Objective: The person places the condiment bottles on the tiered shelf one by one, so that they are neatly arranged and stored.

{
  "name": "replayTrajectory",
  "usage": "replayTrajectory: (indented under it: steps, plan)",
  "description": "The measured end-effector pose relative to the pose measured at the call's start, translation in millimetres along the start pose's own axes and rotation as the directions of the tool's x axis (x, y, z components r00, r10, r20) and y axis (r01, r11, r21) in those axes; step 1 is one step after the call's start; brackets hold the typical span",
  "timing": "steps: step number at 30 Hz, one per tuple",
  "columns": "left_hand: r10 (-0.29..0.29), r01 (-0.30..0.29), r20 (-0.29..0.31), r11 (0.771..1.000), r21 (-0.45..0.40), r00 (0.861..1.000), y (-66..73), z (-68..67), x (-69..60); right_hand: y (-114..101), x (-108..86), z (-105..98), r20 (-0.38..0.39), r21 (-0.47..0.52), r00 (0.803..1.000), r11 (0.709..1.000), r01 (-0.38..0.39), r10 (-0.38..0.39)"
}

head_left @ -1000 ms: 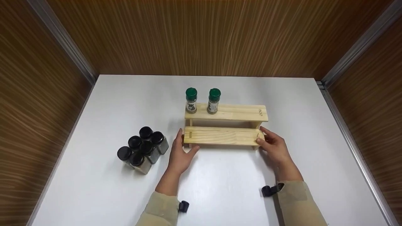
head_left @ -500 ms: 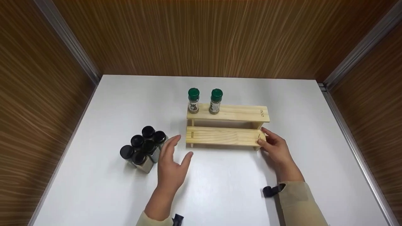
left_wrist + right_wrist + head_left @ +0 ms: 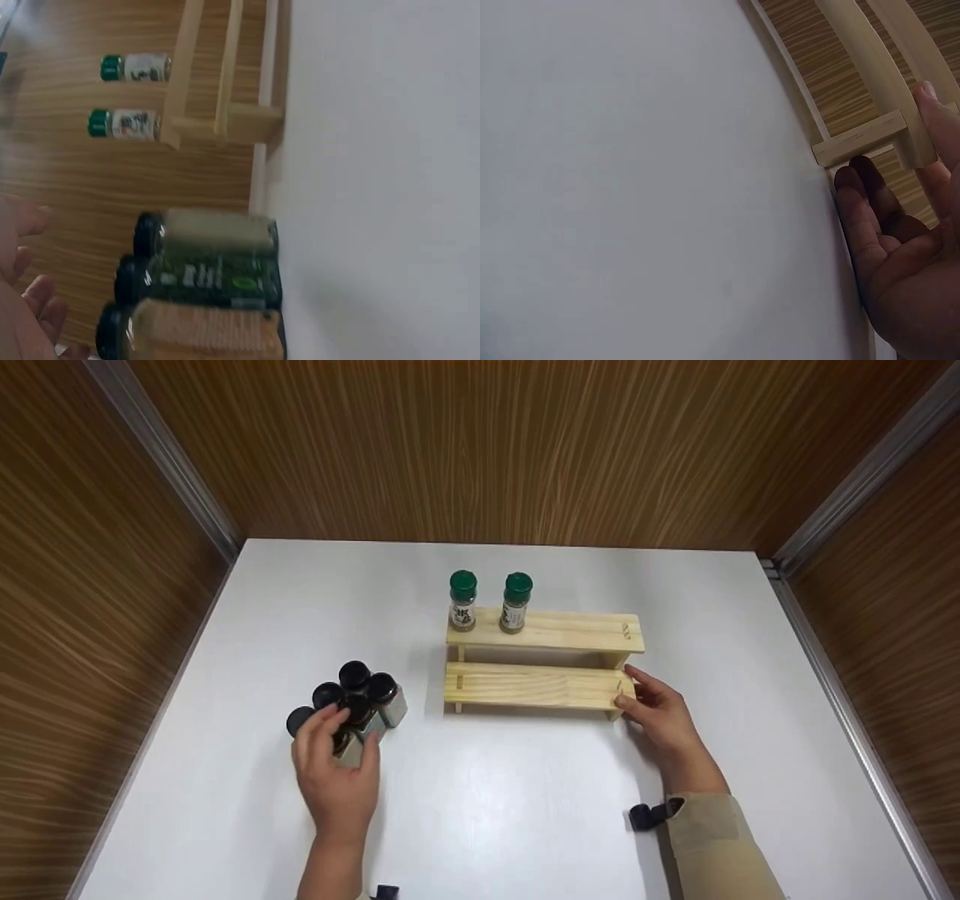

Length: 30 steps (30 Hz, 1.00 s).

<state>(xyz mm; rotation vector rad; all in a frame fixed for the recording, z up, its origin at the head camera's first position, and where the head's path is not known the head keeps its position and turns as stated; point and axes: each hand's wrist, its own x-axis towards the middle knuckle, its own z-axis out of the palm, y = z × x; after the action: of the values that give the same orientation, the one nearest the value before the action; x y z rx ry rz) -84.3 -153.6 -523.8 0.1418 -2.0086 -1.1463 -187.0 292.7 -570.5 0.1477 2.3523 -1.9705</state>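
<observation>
My left hand [image 3: 337, 787] hovers over the near side of a cluster of spice jars, fingers spread loosely and gripping none. The jars have black lids and clear square bodies, like the rear-right spice jar [image 3: 391, 701]. In the left wrist view, three of them stand in a row, a green-labelled jar [image 3: 214, 281] in the middle, and the left fingers are apart from the lids. At the right end of a two-tier wooden rack [image 3: 536, 685], my right hand [image 3: 664, 724] grips the lower shelf, thumb on top. Two green-capped spice bottles [image 3: 463, 601] stand upright on the upper tier's left half.
The white table [image 3: 510, 810] carries the rack and jars. A wood-grain panel [image 3: 487, 450] rises behind, with side walls and metal edging at left and right. Each wrist wears a small black camera [image 3: 649, 816].
My left hand has let go of the rack's left end and moved left and nearer to the black-lidded jars. The right hand stays on the rack's right end.
</observation>
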Motion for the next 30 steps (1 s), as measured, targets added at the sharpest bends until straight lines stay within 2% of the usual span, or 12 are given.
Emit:
replayTrajectory:
  steps: [4,16,21,26,30]
  plan:
    - [-0.064,0.062,0.025,0.997,0.047,0.998,-9.6,-5.9,-3.0,-2,-0.4,1,-0.021,0.030,1.000,0.999,-0.012,0.012]
    - [-0.129,0.126,0.020,0.986,0.108,0.991,-27.3,-5.8,-12.6,1,1.1,2,-0.024,0.030,1.000,0.999,-0.019,0.020]
    - [-0.137,0.133,0.026,0.985,0.109,0.990,-28.9,-5.4,-15.4,2,1.3,2,-0.020,0.036,0.999,0.999,-0.025,0.026]
    - [-0.148,0.146,0.021,0.987,0.066,0.989,-28.1,-5.0,-13.8,3,1.0,1,-0.016,0.028,1.000,0.999,-0.018,0.018]
    - [-0.191,0.189,0.039,0.981,0.046,0.981,-28.6,-4.5,-15.2,2,0.9,2,-0.022,0.035,1.000,0.999,-0.012,0.013]
